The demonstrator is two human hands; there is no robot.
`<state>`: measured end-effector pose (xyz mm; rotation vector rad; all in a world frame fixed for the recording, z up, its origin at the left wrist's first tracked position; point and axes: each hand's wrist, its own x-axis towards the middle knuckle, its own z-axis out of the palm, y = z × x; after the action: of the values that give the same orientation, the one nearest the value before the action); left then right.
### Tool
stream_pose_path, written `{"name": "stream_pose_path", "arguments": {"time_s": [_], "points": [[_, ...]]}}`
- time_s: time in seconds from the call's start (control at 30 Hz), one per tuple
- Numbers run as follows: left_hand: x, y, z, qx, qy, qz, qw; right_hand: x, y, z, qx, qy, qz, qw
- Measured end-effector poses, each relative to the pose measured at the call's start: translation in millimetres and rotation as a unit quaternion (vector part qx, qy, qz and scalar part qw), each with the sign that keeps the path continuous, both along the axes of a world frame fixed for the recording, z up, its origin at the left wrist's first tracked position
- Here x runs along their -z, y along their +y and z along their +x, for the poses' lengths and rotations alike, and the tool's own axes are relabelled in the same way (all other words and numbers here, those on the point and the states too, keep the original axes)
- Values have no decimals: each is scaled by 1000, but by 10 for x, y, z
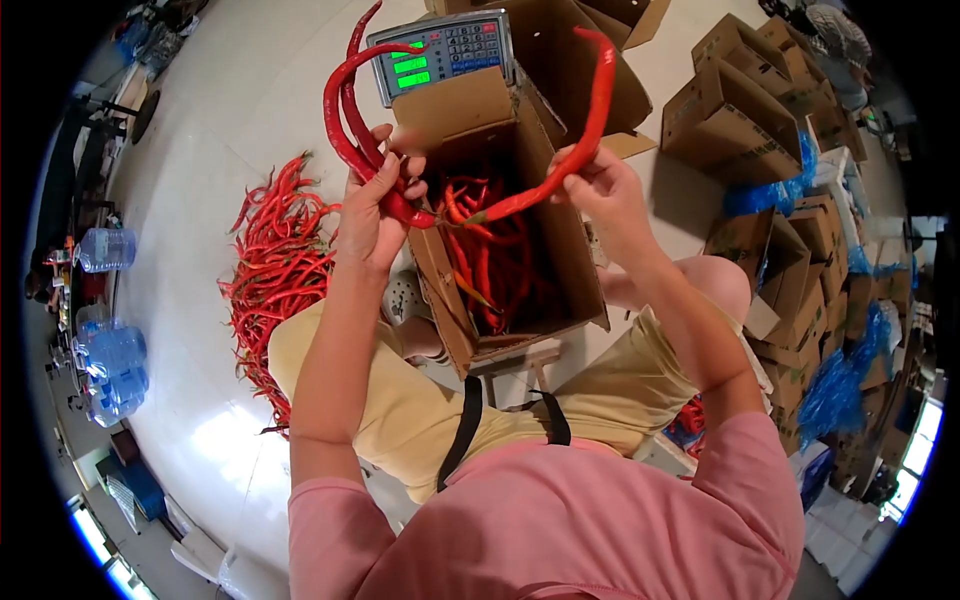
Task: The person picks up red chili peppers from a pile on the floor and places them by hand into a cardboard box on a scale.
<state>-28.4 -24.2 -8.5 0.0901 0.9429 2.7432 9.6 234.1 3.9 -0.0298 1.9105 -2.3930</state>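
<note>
My left hand [378, 205] is closed around two long curved red chili peppers [338, 118], whose ends rise past the scale's display. In my right hand [608, 195] is another long red chili pepper [600, 95], pinched near its middle, one end curving upward and its stem end pointing left toward my left hand. Both hands are above an open cardboard box [447, 300] between my knees. Inside that box lie several loose red chili peppers [482, 262], one with an orange-yellow tint. A digital scale display [440, 55] with green readouts stands behind the box.
A large pile of red chili peppers [275, 290] lies on the floor to my left. Open cardboard boxes [735, 120] and blue plastic [838, 385] are heaped at right. Another open box [600, 85] stands behind the scale. Large clear water bottles [112, 350] line the far left.
</note>
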Motion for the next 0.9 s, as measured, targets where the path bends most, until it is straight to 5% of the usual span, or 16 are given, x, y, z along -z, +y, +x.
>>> {"name": "stream_pose_path", "arguments": {"time_s": [0.3,0.4,0.47,0.83,0.9], "points": [[-64,-52,-81,4,-3,72,997,-147,59,6,72,96,13,993],[-67,44,-21,0,-16,8,1000,-125,47,-31,48,100,41,993],[45,145,27,61,-10,22,998,-65,-30,-24,-63,22,13,998],[-62,99,9,45,7,-61,997,306,-75,41,-225,20,336,914],[-54,212,94,46,-6,-133,990,359,-151,7,-114,92,342,928]]}}
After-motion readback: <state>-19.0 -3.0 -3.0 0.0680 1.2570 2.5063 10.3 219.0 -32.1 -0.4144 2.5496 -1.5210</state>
